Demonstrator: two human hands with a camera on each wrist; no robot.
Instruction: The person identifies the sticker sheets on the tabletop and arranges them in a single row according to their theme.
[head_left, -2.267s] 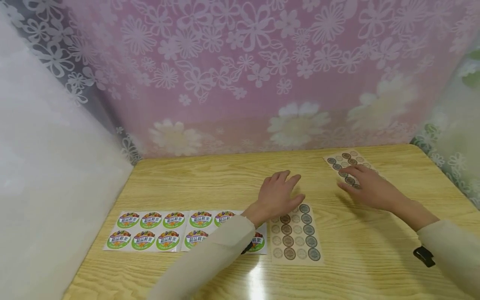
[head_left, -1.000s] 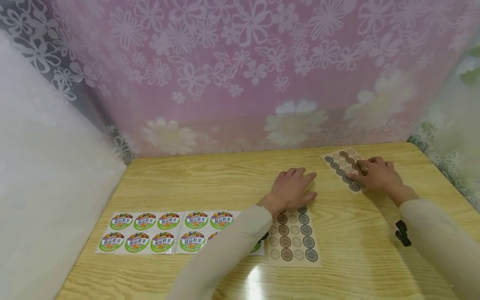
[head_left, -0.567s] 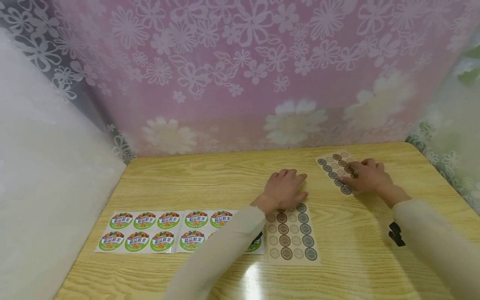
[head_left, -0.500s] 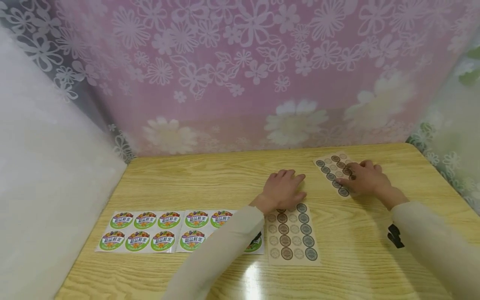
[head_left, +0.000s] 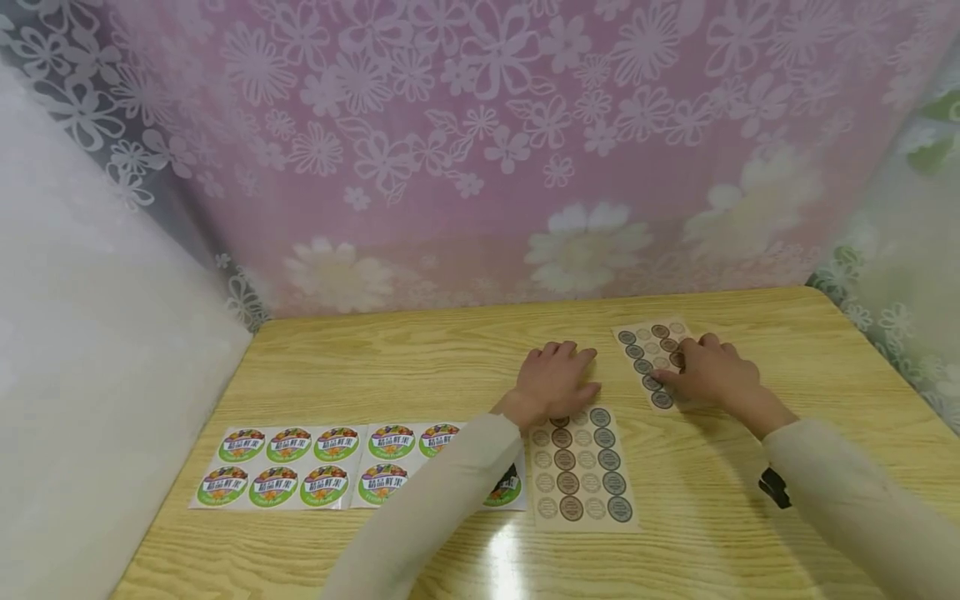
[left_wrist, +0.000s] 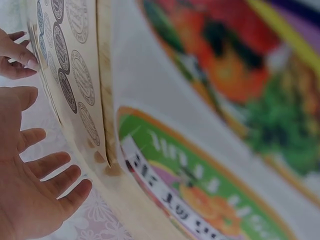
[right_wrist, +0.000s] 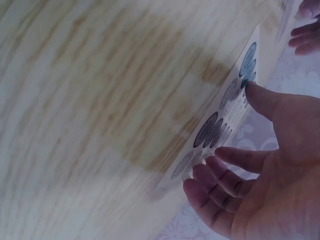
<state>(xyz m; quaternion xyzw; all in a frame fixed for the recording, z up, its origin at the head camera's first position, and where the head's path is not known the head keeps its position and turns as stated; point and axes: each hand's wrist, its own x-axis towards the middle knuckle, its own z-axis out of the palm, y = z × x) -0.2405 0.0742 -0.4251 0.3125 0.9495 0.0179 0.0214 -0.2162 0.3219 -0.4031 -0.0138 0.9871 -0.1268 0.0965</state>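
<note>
My right hand (head_left: pixel 716 375) touches a beige sheet of round seal stickers (head_left: pixel 635 352), which lies slanted on the far right of the table. In the right wrist view the thumb and bent fingertips of that hand (right_wrist: pixel 270 165) are spread on the sheet's face (right_wrist: pixel 216 129). Over the top end of a second beige sticker sheet (head_left: pixel 590 471) is my left hand (head_left: pixel 553 379), its fingers spread and pointing away. The left wrist view shows its palm and loosely extended fingers (left_wrist: pixel 42 167) holding nothing. My left hand covers the second sheet's top rows.
Two white sheets of round fruit stickers, one at left (head_left: pixel 294 465) and one (head_left: pixel 386 461) partly under my left sleeve, lie in line beside the second beige sheet. A pink floral curtain (head_left: pixel 465 208) hangs behind the wooden table (head_left: pixel 375 367); pale cloth flanks both sides.
My right hand has come down onto the far beige sheet and slid it left and nearer to me. My left hand has shifted only slightly.
</note>
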